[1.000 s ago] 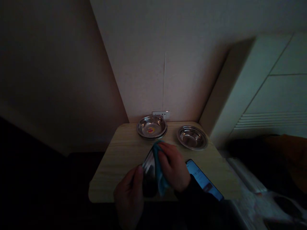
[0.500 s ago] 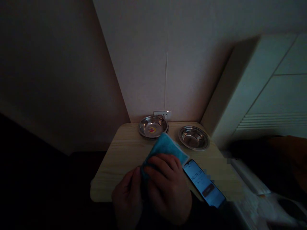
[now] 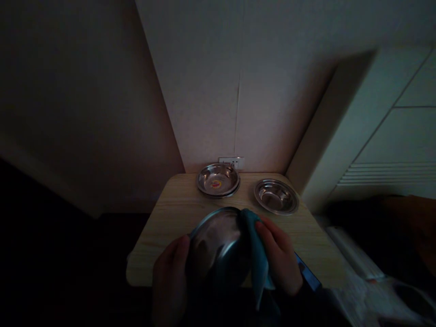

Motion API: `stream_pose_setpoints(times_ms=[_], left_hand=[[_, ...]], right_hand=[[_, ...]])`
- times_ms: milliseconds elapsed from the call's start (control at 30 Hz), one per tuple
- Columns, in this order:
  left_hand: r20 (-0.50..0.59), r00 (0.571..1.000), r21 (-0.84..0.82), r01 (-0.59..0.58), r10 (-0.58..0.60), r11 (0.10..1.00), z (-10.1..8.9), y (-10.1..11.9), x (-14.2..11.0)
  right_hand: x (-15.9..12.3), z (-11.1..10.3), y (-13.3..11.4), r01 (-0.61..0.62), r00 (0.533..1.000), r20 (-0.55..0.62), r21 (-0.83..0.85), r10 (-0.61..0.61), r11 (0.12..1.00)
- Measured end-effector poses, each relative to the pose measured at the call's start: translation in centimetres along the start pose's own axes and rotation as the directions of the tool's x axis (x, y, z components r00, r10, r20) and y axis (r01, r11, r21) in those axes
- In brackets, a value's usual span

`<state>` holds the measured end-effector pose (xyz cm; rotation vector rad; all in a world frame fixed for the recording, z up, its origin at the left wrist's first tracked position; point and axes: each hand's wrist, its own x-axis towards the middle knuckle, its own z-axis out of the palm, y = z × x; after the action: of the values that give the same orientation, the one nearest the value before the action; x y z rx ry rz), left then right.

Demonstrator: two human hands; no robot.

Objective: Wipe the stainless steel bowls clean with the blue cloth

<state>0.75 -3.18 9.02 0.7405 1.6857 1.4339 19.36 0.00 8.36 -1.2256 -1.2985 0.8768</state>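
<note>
A shiny metal plate [image 3: 216, 240] is tilted up over the front of the small table, its smooth face toward me. My left hand [image 3: 172, 268] grips the plate's left edge, thumb on the near face. At the opposite edge, my right hand [image 3: 279, 254] is closed on a teal cloth [image 3: 258, 254], which is folded against the plate's right rim and hangs down below the fingers. The plate's lower part is lost in shadow.
Stacked metal plates [image 3: 218, 179], the top one with a sticker, stand at the table's back left. More metal plates [image 3: 275, 196] lie at the back right. A phone [image 3: 308, 274] is partly behind my right hand. A wall socket [image 3: 231, 161] is behind the wooden table [image 3: 163, 227].
The plate, earlier hidden behind the cloth and hands, now shows. My right hand and the cloth have moved right to its rim, now covering much of the phone.
</note>
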Motion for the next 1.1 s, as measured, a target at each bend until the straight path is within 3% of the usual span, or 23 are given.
stream_pose_setpoints(times_ms=[167,367,500,700,833,900,1033,1100], left_hand=[[0.096,0.995,-0.032,0.011,-0.008,0.999,0.0,-0.3,-0.5],[0.252,0.967,-0.062,-0.006,0.022,0.998,-0.8,-2.2,-0.4],[0.282,0.959,0.039,-0.023,0.012,0.999,-1.1,-2.2,-0.6],[0.211,0.973,0.205,-0.138,0.094,0.969,0.2,-0.6,-1.8],[0.296,0.935,0.212,-0.265,0.197,0.941,0.7,0.0,-2.2],[0.28,0.927,0.229,-0.316,0.249,0.921,0.3,-0.4,-2.2],[0.184,0.927,0.289,-0.368,0.326,0.884,-0.8,-1.8,-1.9],[0.169,0.927,0.288,-0.372,0.335,0.882,-0.8,-2.0,-1.7]], right_hand=[[-1.1,-0.6,-0.2,0.167,0.986,0.006,-0.138,-0.168,0.976],[-2.2,-0.4,-0.9,0.367,0.928,0.043,-0.264,-0.369,0.892],[-2.6,-0.2,-1.7,0.461,0.885,0.109,-0.346,-0.453,0.817],[-3.9,1.7,-2.7,0.629,0.772,0.23,-0.414,-0.593,0.658],[-4.0,2.3,-2.9,0.673,0.731,0.236,-0.408,-0.641,0.617],[-3.2,1.8,-2.5,0.656,0.749,0.246,-0.407,-0.615,0.636],[-1.5,0.9,-1.9,0.509,0.857,0.164,-0.41,-0.488,0.757],[-1.8,1.3,-2.3,0.498,0.865,0.155,-0.396,-0.478,0.772]])
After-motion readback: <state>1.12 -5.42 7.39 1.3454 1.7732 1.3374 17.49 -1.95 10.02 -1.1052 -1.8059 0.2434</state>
